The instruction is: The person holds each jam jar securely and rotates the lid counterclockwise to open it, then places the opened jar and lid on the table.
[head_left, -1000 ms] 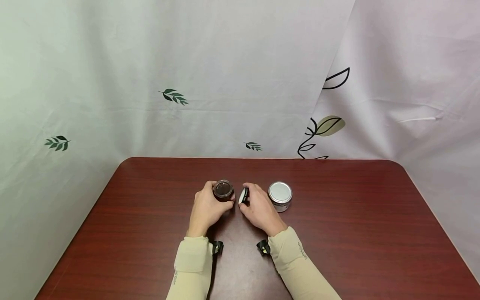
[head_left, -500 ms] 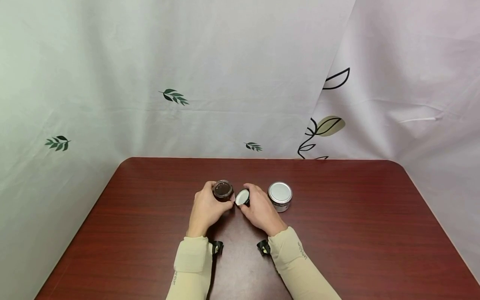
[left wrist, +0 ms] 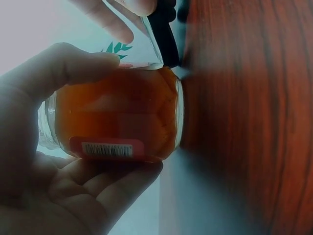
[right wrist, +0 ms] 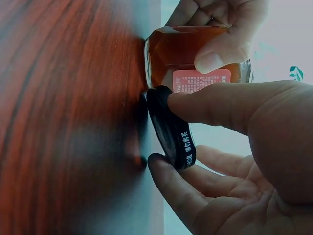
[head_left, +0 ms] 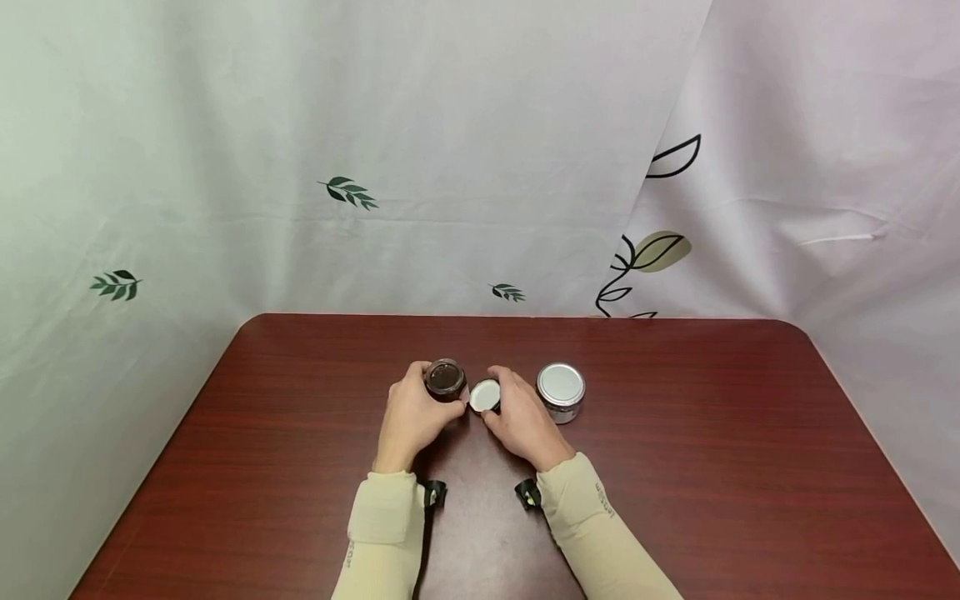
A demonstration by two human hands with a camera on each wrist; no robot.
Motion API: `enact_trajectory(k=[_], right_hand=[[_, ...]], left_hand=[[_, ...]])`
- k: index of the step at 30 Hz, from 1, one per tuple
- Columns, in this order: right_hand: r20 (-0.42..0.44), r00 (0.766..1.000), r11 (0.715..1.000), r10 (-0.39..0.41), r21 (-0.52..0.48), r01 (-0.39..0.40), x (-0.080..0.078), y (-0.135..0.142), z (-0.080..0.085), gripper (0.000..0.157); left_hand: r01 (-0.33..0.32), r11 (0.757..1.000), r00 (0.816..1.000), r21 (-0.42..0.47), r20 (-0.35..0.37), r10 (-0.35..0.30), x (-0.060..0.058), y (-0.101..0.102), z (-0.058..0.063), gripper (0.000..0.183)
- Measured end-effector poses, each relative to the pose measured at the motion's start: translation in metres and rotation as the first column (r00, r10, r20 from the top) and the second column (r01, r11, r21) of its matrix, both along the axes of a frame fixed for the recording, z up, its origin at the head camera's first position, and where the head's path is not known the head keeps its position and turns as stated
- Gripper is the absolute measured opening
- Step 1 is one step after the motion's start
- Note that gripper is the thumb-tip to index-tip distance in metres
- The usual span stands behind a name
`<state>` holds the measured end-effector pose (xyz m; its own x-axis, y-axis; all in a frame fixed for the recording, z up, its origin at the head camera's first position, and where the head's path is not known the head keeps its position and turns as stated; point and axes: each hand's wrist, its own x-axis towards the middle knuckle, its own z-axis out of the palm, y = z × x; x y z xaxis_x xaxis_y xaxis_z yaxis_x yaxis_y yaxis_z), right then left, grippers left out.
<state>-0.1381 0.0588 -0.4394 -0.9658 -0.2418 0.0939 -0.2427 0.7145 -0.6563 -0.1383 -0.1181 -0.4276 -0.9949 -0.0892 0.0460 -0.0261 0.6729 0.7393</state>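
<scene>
My left hand (head_left: 411,422) grips a glass jar (left wrist: 112,110) with amber-brown contents, thumb on one side and fingers on the other. Its mouth faces up, uncovered, in the head view, and a red label with a barcode shows in the left wrist view. Just right of it, my right hand (head_left: 525,423) holds a round lid (right wrist: 175,132) between thumb and fingers. The lid has a black rim with white lettering, and its white inside faces up. It tilts slightly, its low edge close to the tabletop and beside the jar's base; whether they touch, I cannot tell.
Right of my right hand stands a second, wider jar or tin (head_left: 561,387) with a silver lid. The dark red wooden table (head_left: 697,467) reaches back to a pale curtain (head_left: 450,150) with leaf prints.
In my right hand the lid has turned from nearly edge-on to almost flat, its white inside now facing up. My left hand and the jar have stayed in place.
</scene>
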Motion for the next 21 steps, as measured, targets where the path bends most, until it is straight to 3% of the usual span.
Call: enact_trajectory(k=[21], right_hand=[[-0.003, 1.0, 1.0, 0.015, 0.016, -0.015, -0.0001, 0.0003, -0.0013, 0.064]], left_hand=[[-0.005, 1.0, 1.0, 0.008, 0.013, 0.005, -0.0013, -0.0018, -0.0012, 0.065]])
